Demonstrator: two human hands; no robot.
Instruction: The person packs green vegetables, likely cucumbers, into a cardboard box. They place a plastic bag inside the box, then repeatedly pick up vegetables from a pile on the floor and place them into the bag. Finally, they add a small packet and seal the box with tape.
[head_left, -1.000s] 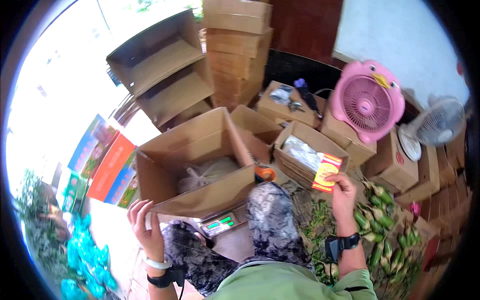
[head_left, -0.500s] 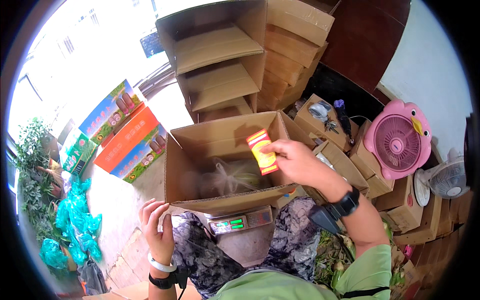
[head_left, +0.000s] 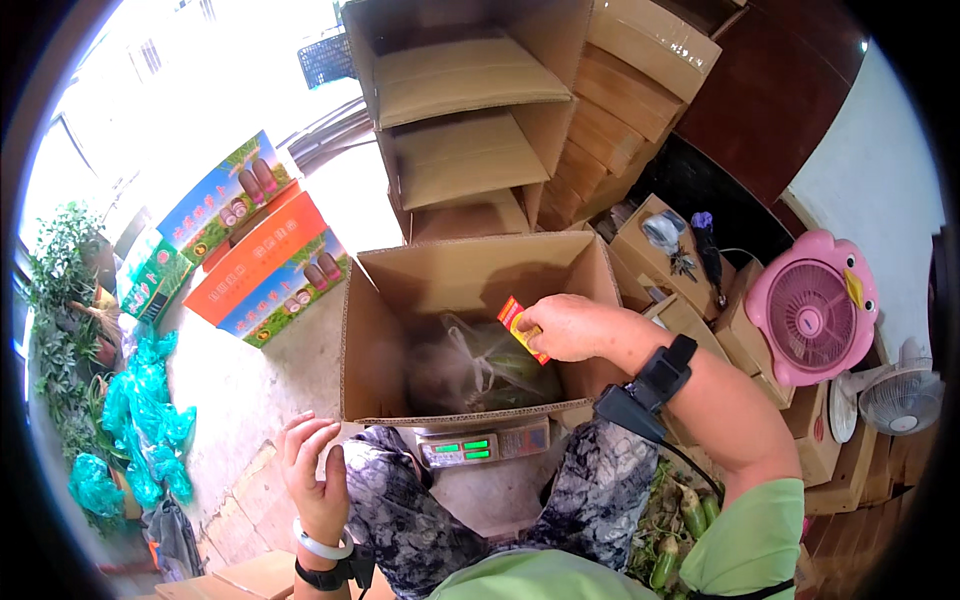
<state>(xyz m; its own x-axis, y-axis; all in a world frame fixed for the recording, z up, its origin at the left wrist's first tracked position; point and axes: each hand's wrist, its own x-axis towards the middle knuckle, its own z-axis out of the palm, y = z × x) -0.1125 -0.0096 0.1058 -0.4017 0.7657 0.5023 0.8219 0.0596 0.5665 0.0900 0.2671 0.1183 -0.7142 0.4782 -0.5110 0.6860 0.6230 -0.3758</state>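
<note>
An open cardboard box (head_left: 480,409) stands in front of me on a scale (head_left: 485,446) with lit green displays. Inside it lies a knotted clear plastic bag (head_left: 470,365); its contents are blurred by the plastic. My right hand (head_left: 568,328) reaches over the box's right side, pinching a small red and yellow packet (head_left: 520,328) above the bag. Left of the box's near corner, my left hand (head_left: 315,478) hovers with its fingers apart, holding nothing.
Empty cartons (head_left: 470,80) are stacked behind the box. Colourful printed boxes (head_left: 270,260) and teal plastic bags (head_left: 150,410) lie to the left. On the right are a pink bird-shaped fan (head_left: 812,305), a white fan (head_left: 895,395) and green vegetables (head_left: 690,512) by my leg.
My right hand has lowered the packet deeper into the box's opening, and the packet has tilted. The left hand stays open beside the box. The whole view has shifted slightly.
</note>
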